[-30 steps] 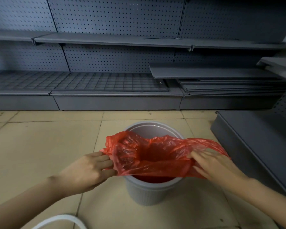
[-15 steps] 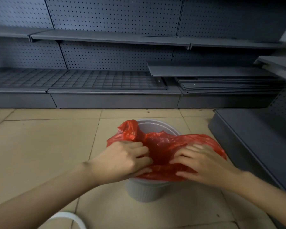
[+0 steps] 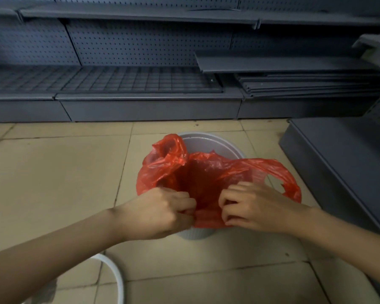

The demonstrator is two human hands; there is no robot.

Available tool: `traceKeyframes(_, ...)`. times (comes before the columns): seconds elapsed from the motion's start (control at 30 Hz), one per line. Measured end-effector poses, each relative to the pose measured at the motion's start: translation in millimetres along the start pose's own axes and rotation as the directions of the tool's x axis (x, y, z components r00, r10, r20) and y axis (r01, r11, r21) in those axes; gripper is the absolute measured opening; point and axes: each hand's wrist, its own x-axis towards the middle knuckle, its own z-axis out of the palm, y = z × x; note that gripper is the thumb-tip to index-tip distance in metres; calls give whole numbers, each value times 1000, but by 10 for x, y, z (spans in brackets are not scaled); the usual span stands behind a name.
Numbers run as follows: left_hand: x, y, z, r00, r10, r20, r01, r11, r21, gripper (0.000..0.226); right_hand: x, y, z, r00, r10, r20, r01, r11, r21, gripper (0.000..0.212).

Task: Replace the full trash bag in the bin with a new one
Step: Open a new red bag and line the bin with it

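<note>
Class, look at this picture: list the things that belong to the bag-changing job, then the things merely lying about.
Part of the job:
red bag
grey bin
left hand, gripping the bag
right hand, gripping the bag

Just lying about:
white hoop
empty grey shelving
stacked shelf boards

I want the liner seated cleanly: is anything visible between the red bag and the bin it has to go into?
Nothing visible. The red bag already hangs in the grey bin; the left hand and right hand pinch its near edge.

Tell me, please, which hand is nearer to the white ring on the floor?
Left. The left hand sits up and right of the white ring; the right hand is farther right, across the red bag.
</note>
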Motion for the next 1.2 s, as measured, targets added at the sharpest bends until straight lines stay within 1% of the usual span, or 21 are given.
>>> traceKeyframes(0.1, -75, -36, -37, 996, -2, 86, 8, 998, -64, 23, -33, 28, -35, 1000, -5, -6, 5, 1000, -2, 8)
traceKeyframes(0.17, -60, -16, -136, 997, 1, 83, 2, 999, -33, 24, -31, 46, -86, 997, -12, -75, 10, 1000, -26, 14)
traceKeyframes(0.23, 51, 31, -321, 1000, 6, 9, -6, 1000, 10, 25, 3, 77, -165, 984, 6, -180, -19, 997, -71, 19)
traceKeyframes(0.3, 225, 36, -558, 994, -1, -105, 7, 998, 56, 26, 66, 140, -259, 962, 56, -268, -92, 988, -124, 21)
traceKeyframes(0.4, 487, -109, -851, 971, -68, -231, 112, 977, 182, 25, 182, 269, -399, 924, 146, -352, -223, 956, -189, 23)
traceKeyframes(0.5, 733, -273, -892, 930, -194, -312, 282, 922, 266, 17, 306, 383, -465, 889, 230, -396, -331, 920, -208, 25)
traceKeyframes(0.53, 820, -313, -840, 921, -227, -318, 320, 904, 282, 16, 353, 412, -468, 878, 259, -403, -365, 907, -212, 27)
traceKeyframes(0.6, 996, -397, -687, 919, -270, -287, 361, 869, 339, 14, 453, 466, -445, 854, 312, -416, -429, 875, -223, 31)
traceKeyframes(0.67, 1101, -488, -540, 910, -327, -255, 404, 836, 371, 7, 538, 528, -397, 850, 358, -386, -470, 848, -247, 34)
traceKeyframes(0.7, 1114, -547, -472, 896, -366, -254, 439, 820, 367, 8, 563, 565, -366, 852, 386, -354, -485, 838, -252, 33)
traceKeyframes(0.8, 1014, -693, -241, 843, -497, -207, 538, 766, 352, 20, 553, 684, -253, 844, 462, -272, -524, 819, -235, 18)
traceKeyframes(0.83, 955, -725, -172, 831, -521, -196, 555, 749, 361, 21, 535, 719, -222, 837, 489, -247, -541, 808, -232, 18)
traceKeyframes(0.93, 760, -784, -53, 790, -585, -184, 606, 697, 384, 22, 487, 768, -183, 820, 546, -171, -572, 786, -233, 25)
traceKeyframes(1.07, 585, -825, 4, 731, -667, -145, 657, 630, 414, 26, 495, 756, -152, 796, 585, -155, -605, 765, -220, 29)
traceKeyframes(1.13, 547, -813, 5, 704, -700, -120, 669, 596, 444, 16, 545, 717, -130, 791, 592, -156, -612, 753, -244, 31)
traceKeyframes(1.17, 536, -819, 23, 670, -738, -83, 682, 567, 462, 10, 571, 689, -118, 787, 600, -147, -616, 744, -258, 32)
traceKeyframes(1.2, 506, -836, 75, 632, -773, -55, 692, 530, 491, 14, 597, 654, -105, 784, 606, -135, -618, 739, -267, 32)
